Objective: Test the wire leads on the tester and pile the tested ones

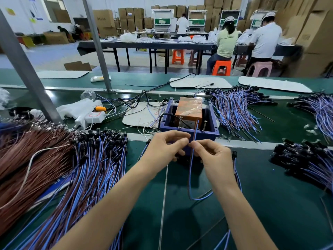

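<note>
A blue box tester (189, 131) with an orange block inside stands at the table's middle, two upright screws at its near edge. My left hand (165, 150) and my right hand (210, 154) meet just in front of it, both pinching one blue-and-brown wire lead (191, 170). The lead's free ends rise toward the screws; its loop hangs down below my hands. A big heap of blue and brown leads (90, 168) lies at the left. Other piles lie behind the tester at the right (236, 109) and at the far right (304, 159).
A white power strip (90, 118) and plastic bags lie at the back left beside a slanted metal post (25, 73). White pads lie on the green belt behind. A thin metal rod (164, 195) lies between my forearms. People sit at tables in the background.
</note>
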A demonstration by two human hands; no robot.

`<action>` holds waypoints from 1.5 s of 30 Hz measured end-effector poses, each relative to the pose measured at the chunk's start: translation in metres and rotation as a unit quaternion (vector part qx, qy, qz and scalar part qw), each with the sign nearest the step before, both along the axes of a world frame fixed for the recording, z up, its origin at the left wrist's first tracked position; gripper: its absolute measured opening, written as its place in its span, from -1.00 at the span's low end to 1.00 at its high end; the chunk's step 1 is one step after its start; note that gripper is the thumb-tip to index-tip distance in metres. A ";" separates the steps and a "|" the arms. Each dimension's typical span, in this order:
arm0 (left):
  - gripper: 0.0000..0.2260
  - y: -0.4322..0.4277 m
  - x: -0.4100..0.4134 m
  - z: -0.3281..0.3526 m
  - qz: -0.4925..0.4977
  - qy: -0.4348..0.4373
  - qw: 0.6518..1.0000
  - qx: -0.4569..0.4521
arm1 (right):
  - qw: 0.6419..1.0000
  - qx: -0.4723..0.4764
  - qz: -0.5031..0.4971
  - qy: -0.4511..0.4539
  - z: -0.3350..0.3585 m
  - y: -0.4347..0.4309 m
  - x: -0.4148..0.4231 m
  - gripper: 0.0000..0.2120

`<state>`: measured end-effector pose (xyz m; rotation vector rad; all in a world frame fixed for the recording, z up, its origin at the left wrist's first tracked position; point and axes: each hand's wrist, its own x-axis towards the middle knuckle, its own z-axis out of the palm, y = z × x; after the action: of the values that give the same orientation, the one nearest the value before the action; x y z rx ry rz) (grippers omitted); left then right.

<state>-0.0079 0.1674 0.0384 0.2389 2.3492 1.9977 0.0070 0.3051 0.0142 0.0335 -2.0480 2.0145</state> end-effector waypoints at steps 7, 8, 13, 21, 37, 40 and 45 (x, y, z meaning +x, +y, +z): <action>-0.88 0.017 -0.001 0.001 0.025 0.028 0.999 0.015 | 1.000 0.010 0.017 -0.002 -0.002 0.001 0.000 -0.80; -0.88 0.018 -0.001 0.000 0.022 0.026 0.999 0.014 | 1.000 0.018 0.023 -0.009 -0.002 0.003 0.000 -0.80; -0.87 0.018 -0.001 -0.004 0.006 0.027 1.000 -0.011 | 0.999 -0.012 0.008 -0.041 0.006 0.018 -0.003 -0.75; -0.88 0.017 -0.001 -0.016 -0.023 0.039 0.994 -0.095 | 0.998 -0.058 0.010 -0.015 0.013 0.027 -0.012 -0.90; -0.88 0.032 -0.025 -0.031 0.079 -0.017 0.996 0.022 | 0.989 -0.093 -0.045 -0.109 -0.004 0.020 -0.033 -0.86; -0.87 0.029 -0.029 -0.033 0.085 -0.037 0.995 0.029 | 0.989 -0.074 -0.075 -0.102 -0.009 0.018 -0.041 -0.83; -0.89 0.024 -0.031 -0.037 0.097 -0.040 0.994 0.020 | 0.989 -0.026 -0.097 -0.110 -0.018 0.015 -0.048 -0.81</action>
<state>-0.0391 0.1911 0.0018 -0.0705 2.3665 2.0944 -0.0410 0.3201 -0.0036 -0.4011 -2.0316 2.0247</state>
